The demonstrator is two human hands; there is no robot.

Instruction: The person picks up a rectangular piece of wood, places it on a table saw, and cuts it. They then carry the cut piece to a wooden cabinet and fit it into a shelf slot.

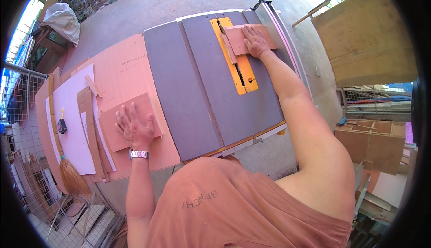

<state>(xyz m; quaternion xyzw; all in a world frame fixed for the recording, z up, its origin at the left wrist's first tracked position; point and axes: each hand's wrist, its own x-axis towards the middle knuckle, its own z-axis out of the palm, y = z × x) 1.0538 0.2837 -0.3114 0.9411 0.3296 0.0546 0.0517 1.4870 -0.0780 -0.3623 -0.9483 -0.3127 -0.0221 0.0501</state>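
My left hand (134, 127) lies with fingers spread on a square reddish-brown board (120, 111), which rests on a pinkish plywood side panel (125, 64). My right hand (255, 41) lies with fingers stretched out on a short reddish-brown board (268, 36) over the yellow insert (246, 80) of a table saw (202, 46). A narrow strip of wood (229, 49) sits along the slot at that board's left edge, and the pale metal fence (278, 32) stands to its right. Part of the blade shows in the slot; its exact height I cannot make out.
A white sheet (69, 113), wood offcuts (87, 127), a tape measure (62, 124) and a straw broom (74, 180) lie on the left. A wire cage (22, 154) stands beyond. Right are a large plywood sheet (363, 41) and wooden boxes (368, 145); concrete ground (116, 15) lies ahead.
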